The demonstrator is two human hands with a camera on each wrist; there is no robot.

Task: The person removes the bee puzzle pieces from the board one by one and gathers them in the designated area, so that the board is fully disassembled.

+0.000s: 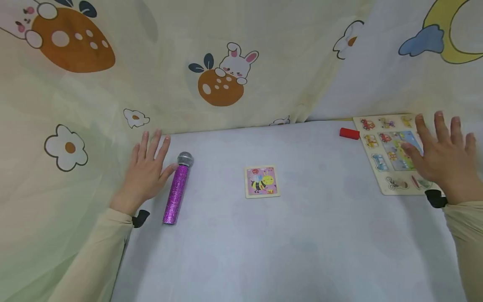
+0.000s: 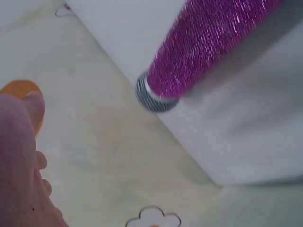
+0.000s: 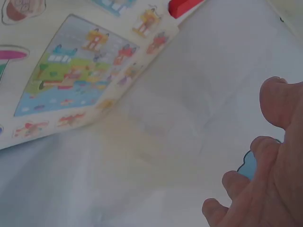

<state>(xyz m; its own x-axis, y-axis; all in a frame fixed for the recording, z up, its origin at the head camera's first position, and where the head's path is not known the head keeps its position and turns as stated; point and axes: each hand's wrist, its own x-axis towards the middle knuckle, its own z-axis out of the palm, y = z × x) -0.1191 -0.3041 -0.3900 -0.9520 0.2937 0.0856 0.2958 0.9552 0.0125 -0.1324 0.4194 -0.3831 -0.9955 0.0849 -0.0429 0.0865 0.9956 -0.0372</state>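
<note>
My left hand [image 1: 145, 174], fingers spread and straight, is at the left beside a purple glittery microphone [image 1: 176, 195] with a silver mesh head. In the left wrist view the microphone [image 2: 208, 47] lies apart from the hand [image 2: 21, 161]. On the right, my right hand [image 1: 447, 157] is spread over the right side of a picture puzzle board [image 1: 381, 180], holding nothing. The right wrist view shows a gap between that hand [image 3: 265, 175] and the board [image 3: 147, 52]. A small square bee puzzle [image 1: 262, 181] lies flat between the hands.
A red cylinder [image 1: 349, 134] lies at the board's upper left corner. The white tabletop [image 1: 241, 251] ends at the back against a hanging cloth [image 1: 170, 96] printed with rabbits, flowers and a moon. The cloth also runs along the left side.
</note>
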